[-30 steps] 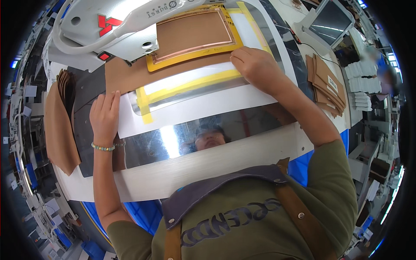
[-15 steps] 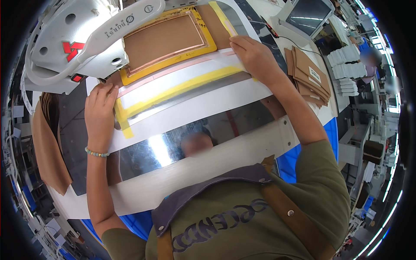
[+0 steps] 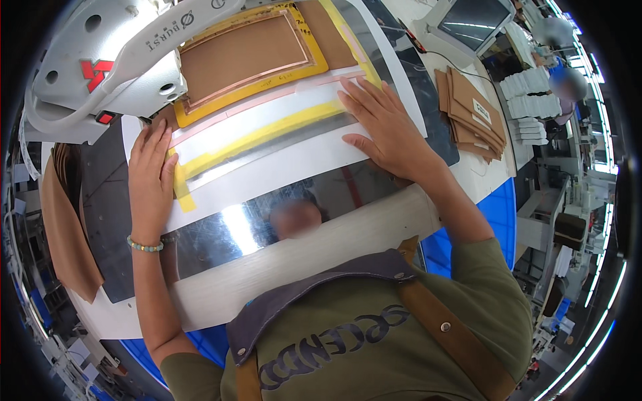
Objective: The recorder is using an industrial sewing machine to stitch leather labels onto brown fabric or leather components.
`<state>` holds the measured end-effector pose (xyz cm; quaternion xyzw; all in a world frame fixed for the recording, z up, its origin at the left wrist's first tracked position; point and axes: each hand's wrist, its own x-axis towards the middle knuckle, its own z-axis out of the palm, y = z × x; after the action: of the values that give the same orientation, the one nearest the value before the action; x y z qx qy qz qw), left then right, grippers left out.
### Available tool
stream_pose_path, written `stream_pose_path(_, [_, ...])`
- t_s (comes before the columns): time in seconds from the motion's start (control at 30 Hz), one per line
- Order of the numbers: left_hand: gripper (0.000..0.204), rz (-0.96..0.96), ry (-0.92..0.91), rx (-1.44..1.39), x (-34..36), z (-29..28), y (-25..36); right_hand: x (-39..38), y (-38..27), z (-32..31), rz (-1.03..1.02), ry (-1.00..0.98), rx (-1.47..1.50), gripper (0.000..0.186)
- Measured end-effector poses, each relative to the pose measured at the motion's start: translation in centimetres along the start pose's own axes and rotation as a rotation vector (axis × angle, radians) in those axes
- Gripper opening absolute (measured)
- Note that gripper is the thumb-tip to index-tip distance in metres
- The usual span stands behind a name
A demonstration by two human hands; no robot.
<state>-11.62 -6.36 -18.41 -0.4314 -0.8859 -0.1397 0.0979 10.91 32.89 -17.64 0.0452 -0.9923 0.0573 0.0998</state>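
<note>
My left hand [image 3: 150,174] rests with extended fingers at the left end of a taped white sheet [image 3: 253,125], beside the brown panel's corner. My right hand [image 3: 383,131] lies spread at that sheet's right end, fingertips on or near the yellow tape [image 3: 281,117]. A brown panel [image 3: 328,37] sits within the taped border, a pinkish strip along its near edge. On it lies a yellow rectangular frame [image 3: 319,61] with a copper-coloured inner edge around brown material. The white machine head [image 3: 117,37] hangs over the frame's left side, hiding part of it.
Folded brown pieces stand at left [image 3: 70,234]; more lie stacked at right [image 3: 465,107], near a screen [image 3: 471,23] and white stacks [image 3: 535,107]. A shiny metal plate [image 3: 341,194] runs along the near table edge [image 3: 287,271]. Blurred people are at the far right.
The brown panel has shifted into the taped border, exposing the pinkish strip. My right hand has left the panel's edge, moved nearer me and spread its fingers. The view has shifted slightly.
</note>
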Motion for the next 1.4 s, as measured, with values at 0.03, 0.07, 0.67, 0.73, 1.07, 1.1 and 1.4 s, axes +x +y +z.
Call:
stream_pose_path(0.03, [0.042,0.007,-0.002,-0.003,0.1,0.0,0.0,-0.5,0.1,-0.3,-0.018,-0.038,0.02,0.065])
stream_pose_path(0.07, [0.042,0.014,-0.004,-0.004,0.1,0.0,-0.1,-0.8,0.1,-0.6,-0.036,-0.075,0.041,0.063])
stream_pose_path(0.67, [0.046,0.048,-0.094,0.027,4.6,0.8,-3.1,11.4,9.7,2.7,0.104,-0.125,-0.309,0.059])
stream_pose_path(0.73, [0.039,0.032,-0.109,0.009,5.5,0.9,-4.0,12.9,9.9,2.7,0.12,-0.127,-0.286,0.06])
stream_pose_path(1.07, [0.023,0.098,0.084,0.289,6.0,1.6,-6.9,12.8,10.6,1.3,-0.193,0.174,-0.371,0.026])
stream_pose_path(1.1, [0.023,0.093,0.078,0.293,6.2,1.8,-6.7,12.9,10.8,1.3,-0.211,0.129,-0.428,0.025])
stream_pose_path(1.4, [0.025,0.264,0.137,0.425,5.4,1.7,-6.3,12.6,10.1,1.1,-0.344,0.305,-0.377,0.013])
